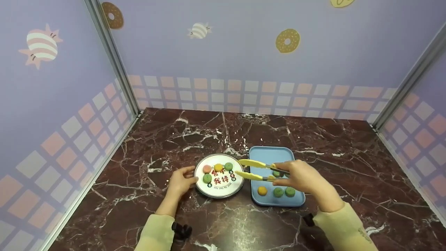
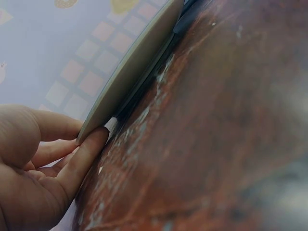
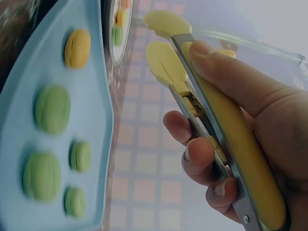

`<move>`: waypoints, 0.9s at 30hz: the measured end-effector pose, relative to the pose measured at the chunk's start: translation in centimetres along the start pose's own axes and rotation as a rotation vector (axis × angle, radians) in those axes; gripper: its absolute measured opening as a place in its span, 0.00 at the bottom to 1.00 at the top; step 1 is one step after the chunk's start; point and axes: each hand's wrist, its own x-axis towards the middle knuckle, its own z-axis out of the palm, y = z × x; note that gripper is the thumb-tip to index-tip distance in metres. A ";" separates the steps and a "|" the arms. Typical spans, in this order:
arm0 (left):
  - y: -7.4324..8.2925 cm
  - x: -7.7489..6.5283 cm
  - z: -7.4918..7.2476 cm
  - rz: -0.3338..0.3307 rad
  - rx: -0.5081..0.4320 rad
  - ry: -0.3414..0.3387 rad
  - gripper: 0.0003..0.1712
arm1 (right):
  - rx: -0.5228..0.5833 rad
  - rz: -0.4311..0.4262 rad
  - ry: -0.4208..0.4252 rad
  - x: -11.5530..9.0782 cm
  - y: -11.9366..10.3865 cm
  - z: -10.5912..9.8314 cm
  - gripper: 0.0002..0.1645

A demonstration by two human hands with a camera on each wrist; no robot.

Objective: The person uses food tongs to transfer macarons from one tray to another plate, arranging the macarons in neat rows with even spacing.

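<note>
My left hand (image 1: 181, 182) pinches the left rim of a round white plate (image 1: 216, 194) with red lettering; the left wrist view shows the plate's edge (image 2: 130, 72) between thumb and fingers. On the plate lie a pink macaron (image 1: 207, 169), a yellow macaron (image 1: 218, 167) and two green ones. My right hand (image 1: 302, 177) grips metal tongs (image 3: 226, 125) with yellow handles and tips. The tips are spread apart with nothing between them, over the gap between plate and blue tray (image 1: 271, 152). In the tray sit a yellow macaron (image 3: 77, 48) and several green macarons (image 3: 52, 109).
Plate and tray stand side by side on a dark red marbled table (image 1: 167, 139). Purple panels with pink and white squares (image 1: 217, 84) enclose it at the back and both sides. Light crumbs or specks lie behind the plate.
</note>
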 end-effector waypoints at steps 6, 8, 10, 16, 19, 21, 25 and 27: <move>0.0 -0.1 0.0 0.009 0.017 -0.005 0.29 | -0.004 0.097 -0.028 -2.1 1.4 -1.1 0.34; 0.0 -0.1 0.0 0.010 0.017 -0.003 0.29 | -0.003 0.128 -0.040 -2.7 1.8 -1.3 0.35; 0.1 -0.1 0.0 0.014 0.021 0.001 0.29 | -0.006 0.148 -0.040 -3.3 2.2 -1.4 0.35; 0.1 -0.1 0.0 0.012 0.014 0.005 0.28 | -0.015 0.179 -0.024 -4.3 3.2 -1.6 0.34; 0.1 -0.1 0.0 0.003 0.011 0.007 0.28 | -0.014 0.210 -0.038 -4.5 3.6 -1.9 0.35; 0.1 -0.1 -0.1 0.008 0.018 0.008 0.28 | -0.013 0.236 -0.056 -4.7 3.7 -2.0 0.36; 0.0 -0.1 -0.1 0.014 0.033 0.010 0.28 | 0.004 0.291 -0.101 -4.9 3.8 -2.4 0.38; 0.0 0.0 -0.1 0.014 0.038 0.010 0.28 | 0.018 0.317 -0.118 -5.1 3.9 -2.5 0.39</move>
